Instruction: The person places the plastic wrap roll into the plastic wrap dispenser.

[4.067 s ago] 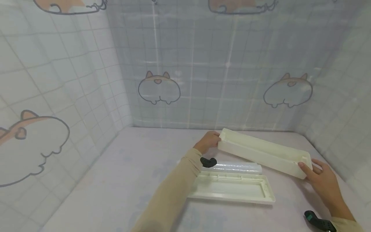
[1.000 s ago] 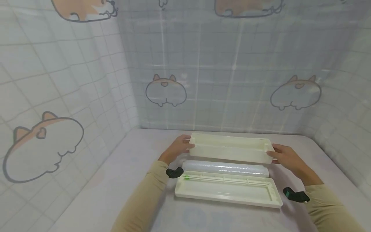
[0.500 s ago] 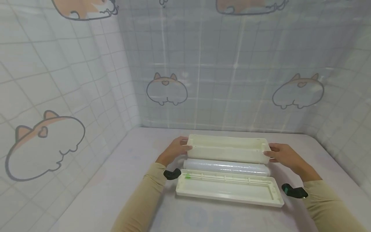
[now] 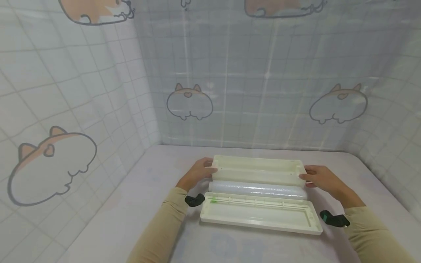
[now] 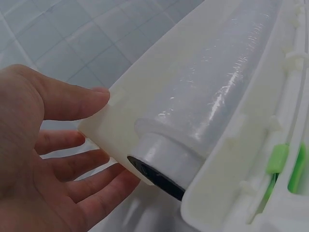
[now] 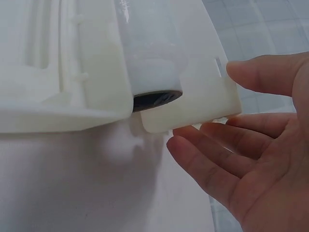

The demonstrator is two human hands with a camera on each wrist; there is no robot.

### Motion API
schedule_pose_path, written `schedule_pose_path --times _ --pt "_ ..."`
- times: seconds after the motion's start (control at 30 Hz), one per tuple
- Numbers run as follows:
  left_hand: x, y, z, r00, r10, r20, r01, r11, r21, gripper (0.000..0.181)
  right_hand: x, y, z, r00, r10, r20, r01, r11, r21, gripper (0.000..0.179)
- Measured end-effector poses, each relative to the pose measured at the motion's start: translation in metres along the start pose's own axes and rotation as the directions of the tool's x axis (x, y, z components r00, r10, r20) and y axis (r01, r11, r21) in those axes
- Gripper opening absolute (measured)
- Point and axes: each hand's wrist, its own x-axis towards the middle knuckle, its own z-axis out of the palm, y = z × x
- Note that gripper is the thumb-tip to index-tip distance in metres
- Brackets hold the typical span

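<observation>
The left hand (image 4: 196,173) pinches the left end of a long white box (image 4: 258,176) between thumb and fingers; the right hand (image 4: 323,179) pinches the opposite end likewise. The box sits at the far side of the group, its hollow facing the person. Whether its base touches the worktop (image 4: 131,215) cannot be told.

Directly in front, a clear plastic roll (image 4: 258,189) lies lengthwise, blocking the way between the box and a white cover (image 4: 260,217). The cover lies nearest the person, ridged inner side up, with a green slider (image 5: 277,158) towards its left end. Black wrist devices (image 4: 194,200) project near both ends of the cover, below beige sleeves (image 4: 159,228). Beyond the worktop hangs a grid-patterned sheet (image 4: 243,120) with dog prints (image 4: 189,104).
</observation>
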Motion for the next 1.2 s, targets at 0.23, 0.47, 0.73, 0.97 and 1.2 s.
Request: schedule_pose_path --times 0.23,0.47,0.73,0.97,1.2 --pt "-0.003 -0.004 -0.002 1.000 0.003 0.004 -0.003 1.000 0.000 0.063 -0.004 0.005 0.003 1.000 0.007 -0.003 -0.007 1.000 0.009 0.071" --pt "-0.007 -0.010 0.000 0.999 -0.037 -0.012 0.036 0.998 -0.045 0.059 -0.012 0.022 0.010 0.999 0.000 -0.045 0.004 0.997 0.076 0.073" --pt "-0.027 -0.007 0.005 0.990 -0.069 -0.124 0.069 0.998 0.001 0.063 -0.025 0.030 0.020 0.992 0.092 -0.086 -0.086 0.994 0.061 0.082" --pt "-0.039 -0.010 0.007 0.989 -0.048 -0.137 0.052 0.998 0.027 0.052 -0.036 0.028 0.020 0.993 0.101 -0.065 -0.097 0.993 0.068 0.080" --pt "-0.048 -0.008 0.010 0.984 -0.111 -0.139 0.125 0.987 0.099 0.051 -0.040 0.025 0.019 0.991 0.132 -0.026 -0.130 0.990 0.055 0.082"
